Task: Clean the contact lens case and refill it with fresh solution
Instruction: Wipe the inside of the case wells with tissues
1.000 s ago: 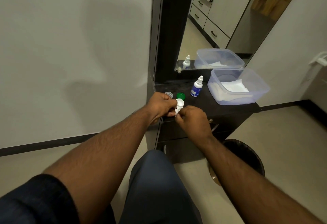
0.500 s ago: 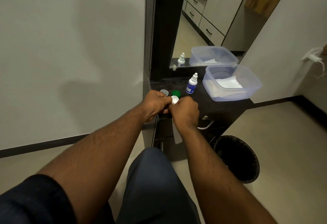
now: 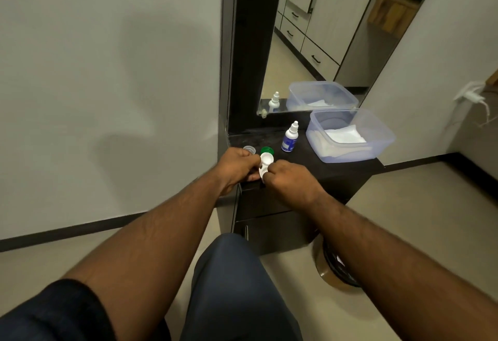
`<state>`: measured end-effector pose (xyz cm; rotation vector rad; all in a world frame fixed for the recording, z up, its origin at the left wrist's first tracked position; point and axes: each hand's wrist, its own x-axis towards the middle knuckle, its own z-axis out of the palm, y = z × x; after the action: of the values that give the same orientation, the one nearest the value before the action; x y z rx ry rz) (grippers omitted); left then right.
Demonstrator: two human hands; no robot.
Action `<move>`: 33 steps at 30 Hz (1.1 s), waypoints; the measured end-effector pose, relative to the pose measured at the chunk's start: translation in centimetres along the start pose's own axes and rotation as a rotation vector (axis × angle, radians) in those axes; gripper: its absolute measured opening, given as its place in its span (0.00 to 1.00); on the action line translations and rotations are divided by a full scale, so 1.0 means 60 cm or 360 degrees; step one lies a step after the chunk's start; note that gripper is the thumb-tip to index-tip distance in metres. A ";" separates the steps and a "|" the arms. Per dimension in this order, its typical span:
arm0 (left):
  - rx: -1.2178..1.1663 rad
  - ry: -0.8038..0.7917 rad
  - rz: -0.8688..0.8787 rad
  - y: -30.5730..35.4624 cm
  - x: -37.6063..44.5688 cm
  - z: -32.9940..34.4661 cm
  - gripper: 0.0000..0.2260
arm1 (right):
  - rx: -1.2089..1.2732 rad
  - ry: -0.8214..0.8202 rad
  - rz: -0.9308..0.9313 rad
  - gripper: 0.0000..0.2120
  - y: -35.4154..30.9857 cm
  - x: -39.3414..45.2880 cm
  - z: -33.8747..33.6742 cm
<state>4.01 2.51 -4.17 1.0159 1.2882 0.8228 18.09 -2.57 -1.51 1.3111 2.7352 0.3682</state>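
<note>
Holding white lens case [image 3: 265, 164] over dark cabinet top [image 3: 304, 162]: left hand [image 3: 237, 168] and right hand [image 3: 289, 179] both grip it. Mirror [image 3: 323, 30] behind, grey wall [image 3: 107, 71] left, bin [image 3: 338, 268] on beige floor [image 3: 417, 219].

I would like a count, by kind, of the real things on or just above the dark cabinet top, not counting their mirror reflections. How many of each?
Loose caps: 2, a green cap and a clear cap
Lens case: 1, the white lens case in the grip of the left hand and the right hand
Dropper bottle: 1, the solution bottle
Plastic tub: 1, the clear tub
Total: 5
</note>
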 end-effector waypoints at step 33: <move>0.0416 -0.0488 0.0056 0.017 -0.008 -0.005 0.06 | 0.0577 0.0407 0.0308 0.07 0.076 -0.024 -0.014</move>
<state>3.72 2.45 -3.05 1.3204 1.1333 0.5067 22.29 -1.06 0.41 1.7347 2.9966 0.0523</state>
